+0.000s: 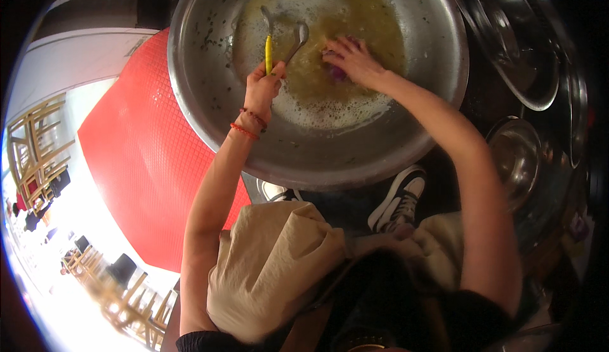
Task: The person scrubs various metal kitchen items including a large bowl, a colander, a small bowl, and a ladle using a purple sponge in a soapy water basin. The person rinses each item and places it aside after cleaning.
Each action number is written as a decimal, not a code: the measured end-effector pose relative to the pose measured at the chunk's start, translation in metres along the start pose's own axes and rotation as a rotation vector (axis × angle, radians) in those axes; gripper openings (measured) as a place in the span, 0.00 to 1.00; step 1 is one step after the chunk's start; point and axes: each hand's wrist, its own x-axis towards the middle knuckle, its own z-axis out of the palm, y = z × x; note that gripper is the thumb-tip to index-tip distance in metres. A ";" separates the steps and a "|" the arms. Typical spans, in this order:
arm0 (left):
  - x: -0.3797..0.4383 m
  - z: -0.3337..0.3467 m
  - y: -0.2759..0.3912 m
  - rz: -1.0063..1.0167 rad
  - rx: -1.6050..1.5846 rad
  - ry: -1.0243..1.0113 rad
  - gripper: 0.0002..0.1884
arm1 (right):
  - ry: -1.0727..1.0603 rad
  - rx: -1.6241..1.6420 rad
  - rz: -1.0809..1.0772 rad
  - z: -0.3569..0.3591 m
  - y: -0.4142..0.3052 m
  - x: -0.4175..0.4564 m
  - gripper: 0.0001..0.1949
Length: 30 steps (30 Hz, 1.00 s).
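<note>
A wide metal basin [333,161] before me holds cloudy yellowish water [316,78] with foam [323,116]. My left hand [264,85], at the basin's left side, grips a utensil with a yellow handle [269,53] and a metal spoon [300,35] together. Both point away from me over the water. The yellow utensil's metal end [265,14] is too unclear to name exactly. To the right, my right hand [354,61] is closed around a purple scrubber-like thing [338,73] at the water's surface. Fingers cover much of it, and the hand is blurred.
Dark specks [212,33] cling to the basin's inner left wall. A red textured mat or cover [147,147] lies left of the basin. Metal bowls [516,154] and larger metal vessels [533,85] stand at right. My shoes [399,199] are close below the rim; wooden chairs [35,147] stand farther left.
</note>
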 end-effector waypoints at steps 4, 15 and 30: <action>0.005 0.001 -0.003 0.011 -0.017 0.016 0.05 | 0.228 0.718 0.563 -0.015 0.039 0.021 0.17; -0.003 0.023 -0.003 0.265 0.328 -0.069 0.08 | 0.754 1.527 0.716 -0.029 -0.051 0.079 0.18; 0.000 0.013 0.002 -0.113 0.086 -0.102 0.14 | 0.286 0.316 0.479 -0.037 0.018 0.052 0.24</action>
